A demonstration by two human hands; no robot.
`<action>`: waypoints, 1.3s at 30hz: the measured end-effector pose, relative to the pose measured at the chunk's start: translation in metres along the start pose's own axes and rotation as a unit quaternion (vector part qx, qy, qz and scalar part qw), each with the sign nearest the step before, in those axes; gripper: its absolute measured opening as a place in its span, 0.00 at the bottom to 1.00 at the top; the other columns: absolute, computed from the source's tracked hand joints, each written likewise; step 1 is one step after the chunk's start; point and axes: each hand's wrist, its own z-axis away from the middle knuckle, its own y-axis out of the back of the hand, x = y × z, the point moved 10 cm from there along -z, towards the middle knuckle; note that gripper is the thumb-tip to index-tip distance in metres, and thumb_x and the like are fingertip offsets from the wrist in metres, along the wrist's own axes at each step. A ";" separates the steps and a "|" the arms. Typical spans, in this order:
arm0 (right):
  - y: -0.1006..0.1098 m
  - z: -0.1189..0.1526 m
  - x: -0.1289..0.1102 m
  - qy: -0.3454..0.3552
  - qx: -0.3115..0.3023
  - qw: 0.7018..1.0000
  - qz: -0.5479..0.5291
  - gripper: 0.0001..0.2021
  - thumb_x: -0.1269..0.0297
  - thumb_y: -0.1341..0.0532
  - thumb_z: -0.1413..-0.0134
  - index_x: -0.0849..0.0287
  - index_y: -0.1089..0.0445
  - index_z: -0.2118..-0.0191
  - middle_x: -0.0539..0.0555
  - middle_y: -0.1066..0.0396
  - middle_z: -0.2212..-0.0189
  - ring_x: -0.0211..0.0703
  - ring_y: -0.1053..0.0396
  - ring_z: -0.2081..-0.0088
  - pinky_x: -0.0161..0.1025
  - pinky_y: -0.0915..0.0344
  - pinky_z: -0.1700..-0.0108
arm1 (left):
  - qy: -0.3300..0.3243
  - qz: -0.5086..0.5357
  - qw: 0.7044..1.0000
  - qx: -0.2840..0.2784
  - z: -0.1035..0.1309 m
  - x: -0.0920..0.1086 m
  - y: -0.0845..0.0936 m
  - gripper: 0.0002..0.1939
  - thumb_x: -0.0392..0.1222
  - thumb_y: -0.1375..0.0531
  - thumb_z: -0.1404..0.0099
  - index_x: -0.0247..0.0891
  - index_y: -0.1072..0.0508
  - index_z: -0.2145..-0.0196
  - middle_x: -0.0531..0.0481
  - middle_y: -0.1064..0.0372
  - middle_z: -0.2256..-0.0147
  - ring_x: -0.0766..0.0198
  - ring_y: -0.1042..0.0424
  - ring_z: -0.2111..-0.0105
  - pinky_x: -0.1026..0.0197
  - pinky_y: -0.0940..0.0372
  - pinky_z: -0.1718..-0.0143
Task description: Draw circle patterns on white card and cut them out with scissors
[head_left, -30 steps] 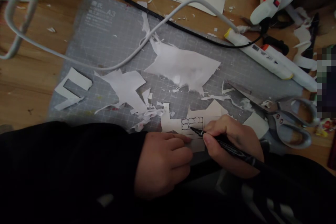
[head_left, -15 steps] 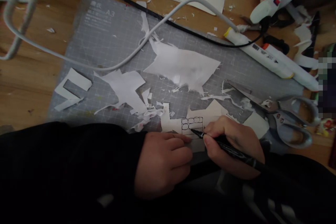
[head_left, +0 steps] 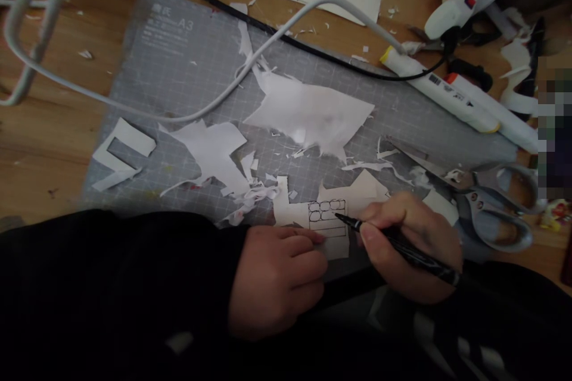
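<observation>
A cut piece of white paper [head_left: 292, 212] lies at the near edge of the grey cutting mat [head_left: 165, 80]. It bears a ruled black grid with rows of small drawn ovals. My left hand [head_left: 281, 277] is curled, its index finger resting on the paper beside the grid and holding it down; anything under the palm is hidden. Pinched between the thumb and fingers of my right hand [head_left: 413, 250] is a black marker pen [head_left: 406, 250]. Its tip is at the second row of ovals, on or just above the paper; I cannot tell which.
Paper scraps [head_left: 313, 107] litter the mat. Grey-handled scissors [head_left: 482, 190] lie half open to the right. A white cable [head_left: 223, 92] and a black cable [head_left: 322, 53] cross the mat. White markers [head_left: 451, 98] and a glue gun [head_left: 451, 0] are at the upper right.
My right hand has moved the pen slightly right along the second row, where more ovals now show. The left hand stays in place.
</observation>
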 end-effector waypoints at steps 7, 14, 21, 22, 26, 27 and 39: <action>-0.007 -0.003 -0.008 0.040 -0.033 0.999 0.010 0.06 0.68 0.46 0.49 0.52 0.42 0.74 0.44 0.34 0.86 0.37 0.33 0.83 0.34 0.40 0.81 | -0.023 0.002 1.000 0.004 -0.003 0.003 0.001 0.26 0.30 0.58 0.32 0.35 0.31 0.83 0.52 0.39 0.81 0.66 0.43 0.78 0.62 0.34 0.51; -0.006 -0.003 -0.007 0.040 -0.028 0.999 0.022 0.06 0.68 0.45 0.48 0.52 0.42 0.74 0.43 0.34 0.85 0.36 0.33 0.83 0.33 0.40 0.81 | 0.000 -0.002 1.000 -0.004 -0.003 0.001 -0.001 0.26 0.30 0.58 0.32 0.36 0.32 0.83 0.52 0.40 0.81 0.66 0.42 0.78 0.63 0.35 0.50; -0.006 -0.001 -0.005 0.038 -0.031 0.999 0.024 0.07 0.67 0.45 0.48 0.51 0.43 0.74 0.44 0.34 0.86 0.37 0.34 0.84 0.34 0.40 0.82 | 0.002 0.001 1.000 0.007 -0.003 0.001 0.002 0.27 0.31 0.59 0.31 0.37 0.33 0.84 0.53 0.41 0.82 0.67 0.43 0.79 0.63 0.32 0.54; -0.006 -0.001 -0.005 0.037 -0.031 0.999 0.021 0.07 0.67 0.45 0.47 0.51 0.43 0.74 0.44 0.34 0.86 0.37 0.34 0.83 0.34 0.40 0.82 | -0.002 0.000 1.000 0.004 -0.003 0.002 0.002 0.27 0.31 0.59 0.31 0.36 0.32 0.84 0.52 0.41 0.82 0.66 0.42 0.79 0.63 0.32 0.54; -0.006 -0.001 -0.004 0.032 -0.033 0.999 0.022 0.07 0.68 0.45 0.48 0.51 0.44 0.73 0.43 0.35 0.86 0.37 0.33 0.83 0.33 0.41 0.82 | -0.011 -0.003 1.000 0.003 -0.004 0.002 0.002 0.28 0.31 0.59 0.31 0.36 0.32 0.84 0.52 0.40 0.82 0.67 0.42 0.79 0.62 0.32 0.54; -0.005 -0.002 -0.004 0.029 -0.030 0.999 0.027 0.07 0.68 0.45 0.48 0.51 0.44 0.74 0.43 0.35 0.86 0.37 0.34 0.83 0.33 0.41 0.82 | -0.009 -0.004 1.000 0.005 -0.004 0.002 0.003 0.28 0.31 0.59 0.31 0.36 0.32 0.84 0.52 0.40 0.82 0.67 0.42 0.79 0.63 0.32 0.54; -0.003 -0.004 -0.003 0.010 -0.027 0.999 0.024 0.08 0.69 0.46 0.50 0.52 0.46 0.75 0.44 0.37 0.87 0.36 0.38 0.85 0.33 0.43 0.82 | -0.005 -0.002 1.000 0.005 -0.002 0.002 0.003 0.29 0.31 0.60 0.30 0.35 0.31 0.83 0.52 0.40 0.81 0.67 0.42 0.78 0.64 0.34 0.51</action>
